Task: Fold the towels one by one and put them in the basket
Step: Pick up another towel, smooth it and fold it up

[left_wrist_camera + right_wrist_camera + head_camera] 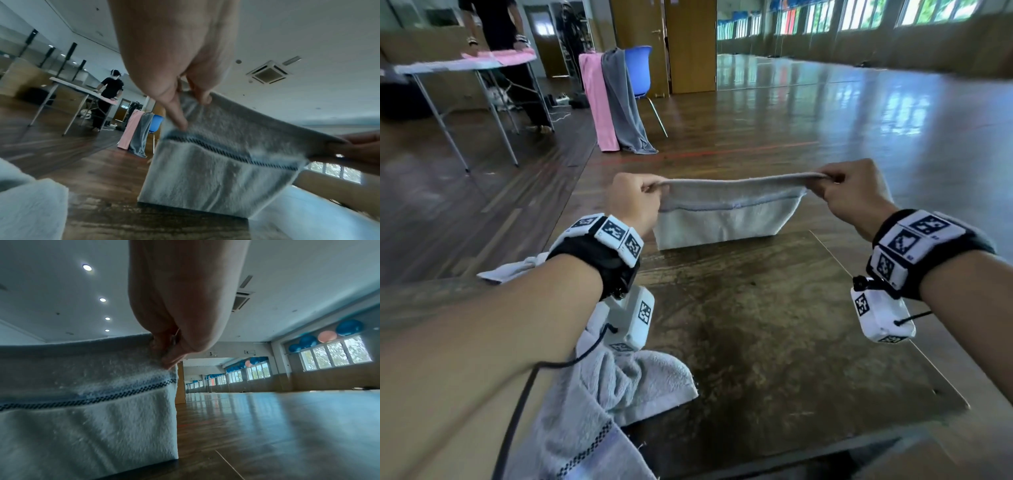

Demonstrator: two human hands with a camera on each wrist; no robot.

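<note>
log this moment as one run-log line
step: folding | left hand, right hand: pinch top corners of white towel | lower edge at table | basket: unseen

Left hand (631, 202) and right hand (854, 195) pinching folded towel (722, 219) taut, above table (791, 325)

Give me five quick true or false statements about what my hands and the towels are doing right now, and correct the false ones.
1. Both hands pinch the top edge of the same towel. True: the left hand and the right hand hold the white towel at its upper corners.
2. The held towel lies flat on the table. False: it hangs from the hands, with its lower end reaching the table.
3. A second towel lies crumpled under the left forearm. True: the crumpled towel is there.
4. The held towel is plain, with no pattern. False: a dark patterned stripe runs across it.
5. A basket stands beside the held towel. False: no basket shows in any view.
</note>
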